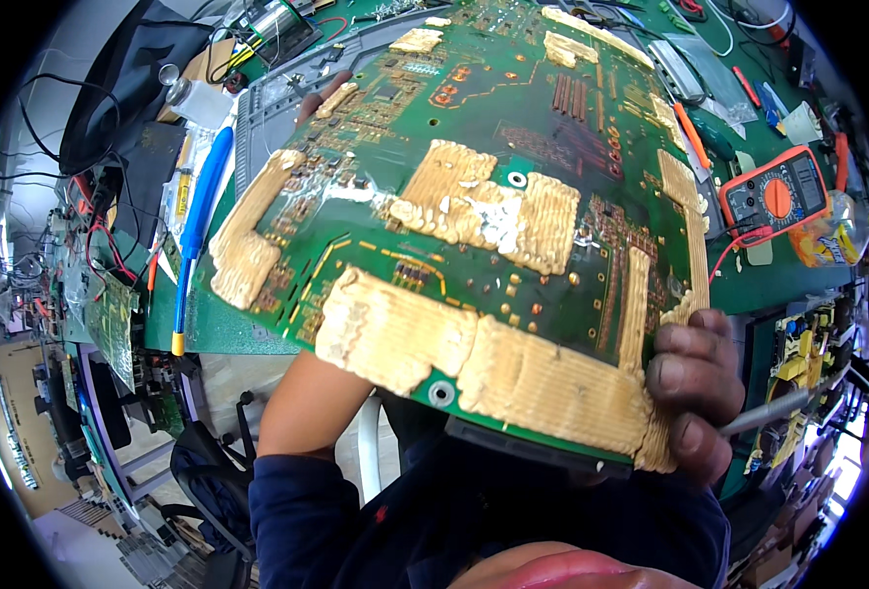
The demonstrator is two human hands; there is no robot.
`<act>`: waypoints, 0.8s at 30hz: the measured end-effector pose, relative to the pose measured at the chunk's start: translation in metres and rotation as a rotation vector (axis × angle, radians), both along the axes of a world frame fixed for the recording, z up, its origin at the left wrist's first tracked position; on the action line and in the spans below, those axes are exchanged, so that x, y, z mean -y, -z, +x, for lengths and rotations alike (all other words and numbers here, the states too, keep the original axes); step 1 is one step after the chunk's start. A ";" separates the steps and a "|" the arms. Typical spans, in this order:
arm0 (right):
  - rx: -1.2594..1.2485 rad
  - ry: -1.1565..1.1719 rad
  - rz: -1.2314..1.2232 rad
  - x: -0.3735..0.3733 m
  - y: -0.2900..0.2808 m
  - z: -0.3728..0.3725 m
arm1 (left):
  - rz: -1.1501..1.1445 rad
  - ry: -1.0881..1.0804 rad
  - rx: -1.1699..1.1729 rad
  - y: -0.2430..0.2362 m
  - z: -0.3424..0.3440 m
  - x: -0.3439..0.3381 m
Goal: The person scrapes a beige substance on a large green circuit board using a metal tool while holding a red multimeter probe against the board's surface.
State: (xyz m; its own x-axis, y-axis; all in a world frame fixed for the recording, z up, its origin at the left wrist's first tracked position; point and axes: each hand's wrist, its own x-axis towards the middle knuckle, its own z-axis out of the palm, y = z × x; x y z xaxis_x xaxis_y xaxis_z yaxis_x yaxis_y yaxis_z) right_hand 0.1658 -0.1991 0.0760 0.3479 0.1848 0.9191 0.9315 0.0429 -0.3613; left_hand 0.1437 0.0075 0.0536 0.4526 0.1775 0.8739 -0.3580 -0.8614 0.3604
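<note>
A large green circuit board [356,236] is held up tilted in front of me, covering the middle of the view. Thick ridged strips of beige, glue-like material [562,378] coat parts of its face, and white crumbly residue [498,221] lies near its centre. My right hand [695,383] is closed round the board's near right corner, fingers curled over the edge. A grey metal rod [768,410] sticks out beside these fingers; whether they hold it I cannot tell. Fingers of my left hand [322,95] show at the board's far left edge, gripping it; its palm is hidden behind the board.
On the green bench lie a long blue-handled tool [206,211], a clear bottle [199,102] and an orange-handled tool [692,134]. At right rest an orange multimeter [776,199] and a yellow-orange packet [829,239]. A black chair [214,491] stands lower left.
</note>
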 end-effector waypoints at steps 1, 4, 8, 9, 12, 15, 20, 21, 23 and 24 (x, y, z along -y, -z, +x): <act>0.028 0.020 0.052 -0.005 0.003 0.004 | -0.007 0.003 0.007 0.000 0.003 0.001; 0.175 0.030 0.197 -0.026 -0.002 0.016 | -0.029 -0.035 0.037 -0.005 0.002 0.001; 0.148 -0.013 0.031 -0.013 -0.017 0.023 | -0.082 -0.051 0.091 -0.007 0.007 0.003; 0.133 -0.017 0.008 -0.012 -0.020 0.023 | -0.091 -0.053 0.104 -0.009 0.007 0.004; 0.174 0.105 0.054 -0.021 -0.033 0.027 | -0.131 -0.060 0.146 -0.009 0.011 0.004; 0.150 0.089 0.127 -0.027 -0.044 0.028 | -0.168 -0.068 0.175 -0.010 0.011 0.003; 0.179 0.226 0.223 -0.040 -0.059 0.033 | -0.252 -0.001 0.255 -0.009 0.015 0.000; 0.136 0.208 0.239 -0.042 -0.061 0.033 | -0.272 0.017 0.268 -0.008 0.015 0.000; 0.100 0.203 0.243 -0.046 -0.065 0.034 | -0.317 0.020 0.245 -0.007 0.012 0.001; 0.104 0.217 0.233 -0.046 -0.067 0.034 | -0.321 0.018 0.253 -0.007 0.011 0.002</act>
